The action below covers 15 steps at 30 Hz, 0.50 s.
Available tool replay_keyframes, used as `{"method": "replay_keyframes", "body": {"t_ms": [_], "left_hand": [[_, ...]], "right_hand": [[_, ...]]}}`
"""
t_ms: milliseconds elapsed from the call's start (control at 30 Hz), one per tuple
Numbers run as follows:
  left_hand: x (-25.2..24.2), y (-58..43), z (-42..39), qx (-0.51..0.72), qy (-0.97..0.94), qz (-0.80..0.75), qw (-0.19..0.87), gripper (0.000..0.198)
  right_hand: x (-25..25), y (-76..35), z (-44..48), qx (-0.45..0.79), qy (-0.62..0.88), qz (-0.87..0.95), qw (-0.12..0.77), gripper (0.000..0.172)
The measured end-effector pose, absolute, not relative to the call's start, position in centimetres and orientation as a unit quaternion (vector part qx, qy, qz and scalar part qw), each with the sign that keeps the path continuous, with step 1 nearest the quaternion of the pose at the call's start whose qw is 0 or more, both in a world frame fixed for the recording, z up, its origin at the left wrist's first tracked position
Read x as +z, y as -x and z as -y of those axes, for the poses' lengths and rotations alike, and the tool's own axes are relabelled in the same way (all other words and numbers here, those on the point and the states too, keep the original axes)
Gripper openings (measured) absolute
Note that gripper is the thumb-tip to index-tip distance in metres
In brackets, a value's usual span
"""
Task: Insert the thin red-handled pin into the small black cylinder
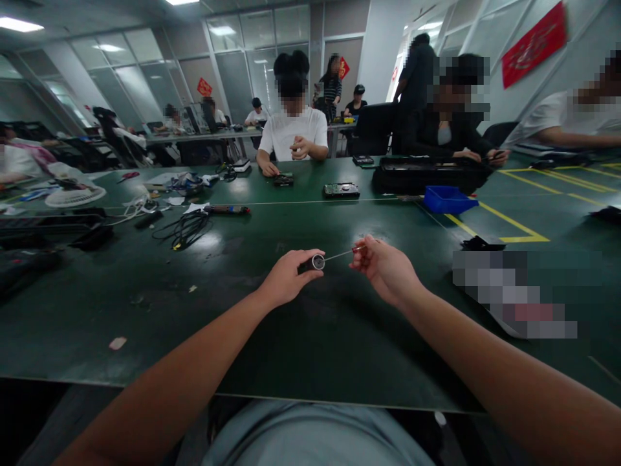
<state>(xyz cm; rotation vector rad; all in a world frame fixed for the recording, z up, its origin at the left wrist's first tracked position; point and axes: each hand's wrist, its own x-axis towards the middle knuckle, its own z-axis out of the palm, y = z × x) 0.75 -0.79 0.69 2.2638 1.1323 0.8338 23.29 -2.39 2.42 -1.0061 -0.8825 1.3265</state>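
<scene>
Above the green table (272, 349), my left hand (287, 277) grips a small dark cylinder (317, 262) between thumb and fingers, its round, silver-rimmed end facing me. My right hand (385, 266) is closed on the reddish handle of a thin screwdriver (339, 255). The metal shaft points left, and its tip is at or very near the rim of the cylinder; whether it touches cannot be made out.
Across the table a person (294, 129) handles a small device (283, 180). An opened circuit device (341, 189), a blue bin (449, 199) and a black case (429, 175) lie beyond my hands. Black cables (187, 226) are at left, a blurred pale item (504, 291) at right.
</scene>
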Motion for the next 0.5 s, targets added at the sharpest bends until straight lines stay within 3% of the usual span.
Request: {"method": "replay_keyframes", "body": {"t_ms": [233,500], "left_hand": [[0.6,-0.7,0.8,0.281,-0.836,-0.414,0.226,0.040],[0.7,-0.8,0.8,0.272,-0.847,-0.413,0.197,0.040]], "right_hand": [[2.3,-23.4,2.6,0.459,0.451,0.485,0.592,0.024],[3.1,-23.4,3.8,0.272,0.478,0.638,0.539,0.025]]}}
